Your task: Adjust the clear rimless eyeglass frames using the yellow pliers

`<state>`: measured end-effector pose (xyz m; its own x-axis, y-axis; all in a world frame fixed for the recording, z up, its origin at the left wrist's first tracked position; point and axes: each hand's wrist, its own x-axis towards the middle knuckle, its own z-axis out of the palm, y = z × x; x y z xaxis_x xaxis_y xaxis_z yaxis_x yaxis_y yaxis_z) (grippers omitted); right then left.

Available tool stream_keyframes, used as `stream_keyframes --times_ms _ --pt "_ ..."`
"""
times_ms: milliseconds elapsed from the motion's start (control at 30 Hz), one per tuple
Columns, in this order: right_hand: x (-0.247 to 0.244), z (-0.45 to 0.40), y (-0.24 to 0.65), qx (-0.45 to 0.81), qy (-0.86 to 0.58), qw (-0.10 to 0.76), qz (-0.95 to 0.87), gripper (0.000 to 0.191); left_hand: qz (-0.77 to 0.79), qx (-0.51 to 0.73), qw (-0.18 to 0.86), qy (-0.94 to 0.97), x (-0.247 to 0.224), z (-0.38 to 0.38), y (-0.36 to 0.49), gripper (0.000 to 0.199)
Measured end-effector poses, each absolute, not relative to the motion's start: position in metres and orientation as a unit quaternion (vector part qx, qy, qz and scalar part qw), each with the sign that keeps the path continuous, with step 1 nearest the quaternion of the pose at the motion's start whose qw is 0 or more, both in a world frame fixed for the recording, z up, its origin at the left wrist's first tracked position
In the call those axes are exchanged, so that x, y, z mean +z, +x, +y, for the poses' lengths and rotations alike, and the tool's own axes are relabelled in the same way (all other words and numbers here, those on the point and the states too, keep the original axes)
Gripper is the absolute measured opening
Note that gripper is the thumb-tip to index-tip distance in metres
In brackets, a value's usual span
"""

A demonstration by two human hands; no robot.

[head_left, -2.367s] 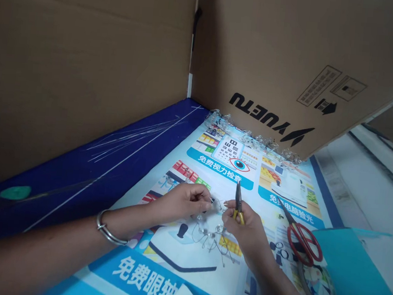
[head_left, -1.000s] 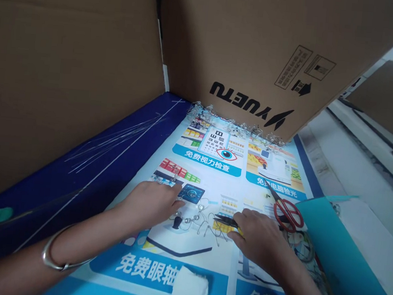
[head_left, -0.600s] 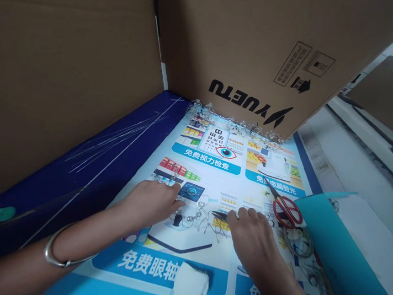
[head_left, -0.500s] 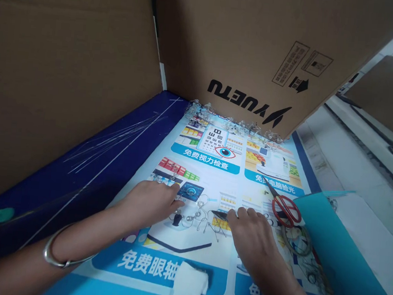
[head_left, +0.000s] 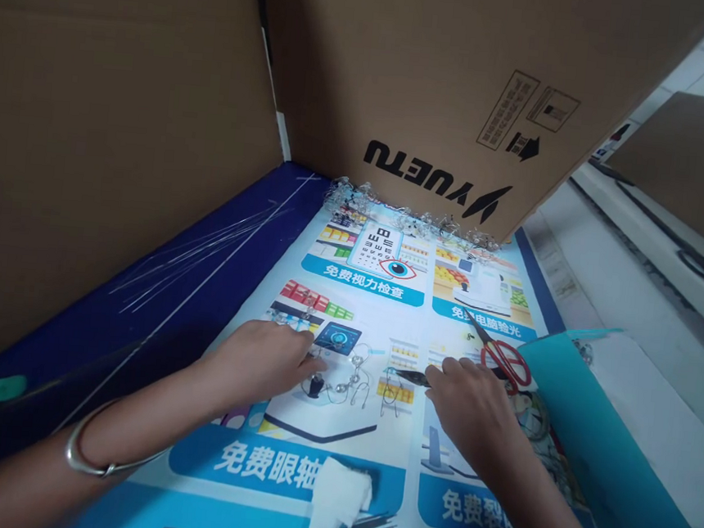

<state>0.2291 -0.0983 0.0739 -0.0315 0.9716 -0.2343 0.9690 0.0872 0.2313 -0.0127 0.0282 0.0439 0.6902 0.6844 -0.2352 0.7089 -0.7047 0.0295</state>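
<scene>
The left hand (head_left: 255,361) lies palm down, fingers together, its fingertips beside a beaded wire piece (head_left: 341,388) on a printed poster (head_left: 362,289). The right hand (head_left: 468,406) is curled around pliers (head_left: 413,377), their dark tips pointing toward the wire. A crumpled tissue (head_left: 337,501) lies nearer the person; red-handled scissors (head_left: 502,363) sit beyond the right hand, beside a teal folder (head_left: 587,400). A cardboard box (head_left: 435,82) stands behind.
</scene>
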Motion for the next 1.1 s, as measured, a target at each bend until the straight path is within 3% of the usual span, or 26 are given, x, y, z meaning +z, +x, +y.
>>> stream_keyframes --times_ms 267,467,600,733,933,1100 --pt "0.080 -0.107 0.226 -0.017 0.666 0.149 0.730 0.013 0.384 -0.095 0.026 0.918 0.057 0.023 -0.019 0.045" --pt "0.076 -0.119 0.202 -0.061 0.661 0.141 0.735 0.016 0.296 -0.118 0.055 0.946 0.073 0.006 -0.023 0.025" --pt "0.077 -0.124 0.189 -0.062 0.682 0.149 0.713 0.017 0.238 -0.131 0.109 0.956 0.073 -0.021 -0.022 0.030" --pt "0.078 -0.126 0.184 -0.060 0.687 0.146 0.709 0.018 0.206 -0.109 0.125 0.964 0.063 -0.048 -0.017 0.048" --pt "0.075 -0.130 0.181 -0.064 0.691 0.144 0.705 0.018 0.198 -0.123 0.070 0.970 0.051 -0.065 -0.007 0.069" --pt "0.076 -0.131 0.179 -0.067 0.694 0.138 0.704 0.018 0.172 -0.114 0.055 0.977 0.047 -0.065 -0.005 0.066"
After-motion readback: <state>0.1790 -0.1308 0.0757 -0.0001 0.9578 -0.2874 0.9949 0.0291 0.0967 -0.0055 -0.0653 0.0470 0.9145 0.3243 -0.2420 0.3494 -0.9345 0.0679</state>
